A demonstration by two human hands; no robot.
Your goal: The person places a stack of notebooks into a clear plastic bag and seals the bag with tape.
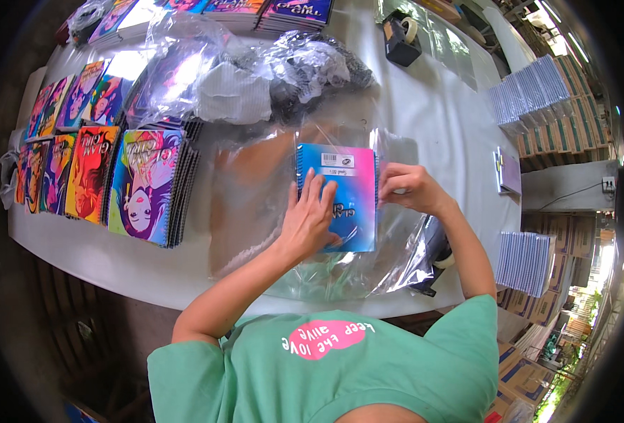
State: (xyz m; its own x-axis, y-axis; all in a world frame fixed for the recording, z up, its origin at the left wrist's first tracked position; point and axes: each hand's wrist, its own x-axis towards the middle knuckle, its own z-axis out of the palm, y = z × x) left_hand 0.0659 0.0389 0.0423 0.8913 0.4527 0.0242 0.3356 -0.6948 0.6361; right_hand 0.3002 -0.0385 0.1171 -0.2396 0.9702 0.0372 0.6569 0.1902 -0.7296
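Observation:
A stack of spiral notebooks [358, 211] with a blue-and-pink back cover uppermost lies in front of me on clear plastic film [248, 240]. Coils show along both its left and right sides. My left hand [308, 218] rests on the cover's left half, fingers extended and spread. At the right edge, my right hand [410, 189] has its fingers curled and pinched together against the coil. Whether they grip the notebooks or a fold of film is hidden.
Rows of colourful notebooks [146, 187] stand at the left. Crumpled clear plastic [238, 81] lies beyond the stack. A black tape dispenser [402, 39] is at the far right, and another dark tape holder [432, 257] sits near my right elbow. Packed notebooks [527, 261] and cartons line the right.

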